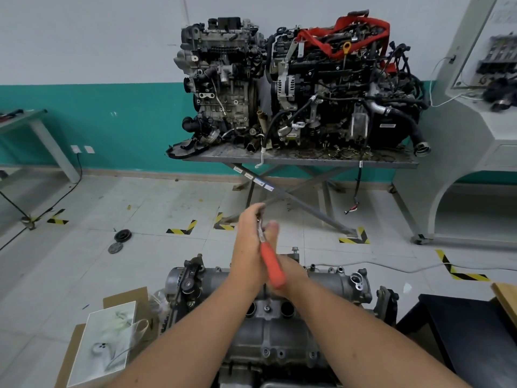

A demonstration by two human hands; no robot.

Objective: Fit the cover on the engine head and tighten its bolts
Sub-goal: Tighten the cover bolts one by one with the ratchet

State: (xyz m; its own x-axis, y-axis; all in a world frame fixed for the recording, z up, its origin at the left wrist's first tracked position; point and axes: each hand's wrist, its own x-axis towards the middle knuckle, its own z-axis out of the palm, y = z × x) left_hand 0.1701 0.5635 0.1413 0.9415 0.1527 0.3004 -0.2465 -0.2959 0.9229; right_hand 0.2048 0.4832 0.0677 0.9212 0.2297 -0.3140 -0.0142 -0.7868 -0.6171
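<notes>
Overhead, hands [258, 242] around ratchet [272, 264].

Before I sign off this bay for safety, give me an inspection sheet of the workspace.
Surface: tiled floor with hazard tape marks.
Job's things: cover sits on the engine head; orange-handled tool raised above it.
Clutter: pulley discs on floor, cardboard box, plastic bag.
Hands: left hand and right hand pressed together around the tool; fingers blurred.
Cables: black cord and a grey one trail over the floor.
Surroundings: two engines on a metal stand.
</notes>
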